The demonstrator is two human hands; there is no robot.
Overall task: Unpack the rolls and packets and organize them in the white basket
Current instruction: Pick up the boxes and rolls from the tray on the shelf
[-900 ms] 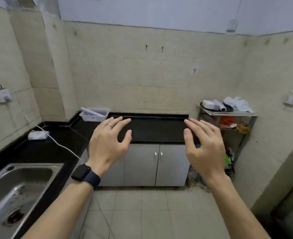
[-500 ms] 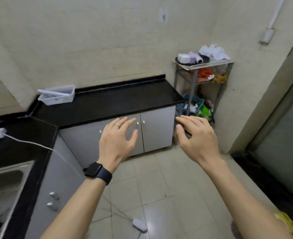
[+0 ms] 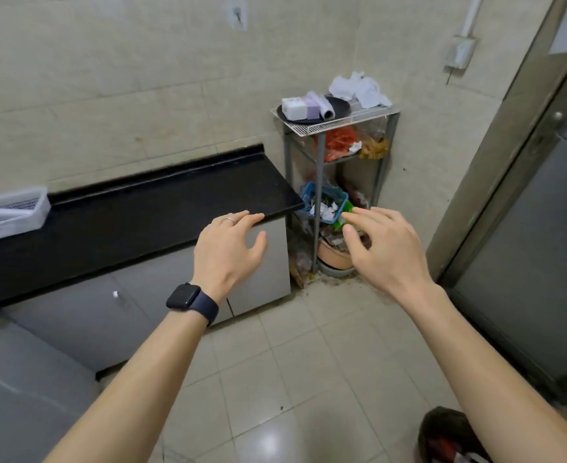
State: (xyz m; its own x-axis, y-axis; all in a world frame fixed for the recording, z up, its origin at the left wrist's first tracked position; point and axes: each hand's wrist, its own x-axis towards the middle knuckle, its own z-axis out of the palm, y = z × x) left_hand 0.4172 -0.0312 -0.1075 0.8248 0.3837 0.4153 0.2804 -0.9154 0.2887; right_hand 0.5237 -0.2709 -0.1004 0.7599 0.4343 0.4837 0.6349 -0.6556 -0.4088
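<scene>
The white basket (image 3: 11,212) sits on the black counter (image 3: 148,208) at the far left, partly cut off by the frame edge. White and lilac packets (image 3: 300,107) and a roll (image 3: 325,110) lie on a black plate atop a metal rack (image 3: 339,123) in the corner, with crumpled white bags (image 3: 359,88) behind them. My left hand (image 3: 228,250), a dark watch on its wrist, hovers open near the counter's right end. My right hand (image 3: 382,245) is open too, held in front of the rack's lower shelves. Both hands are empty.
The rack's lower shelves hold red and yellow bags (image 3: 342,142), a blue basket (image 3: 322,198) of scraps and pots (image 3: 334,259) on the floor. Grey cabinets (image 3: 258,262) stand under the counter. A grey door (image 3: 536,228) is on the right. A dark object (image 3: 445,436) lies at bottom right.
The view has swung right and closer to the rack, which now sits near the centre. The basket has slid to the left edge. Both hands stay open and empty.
</scene>
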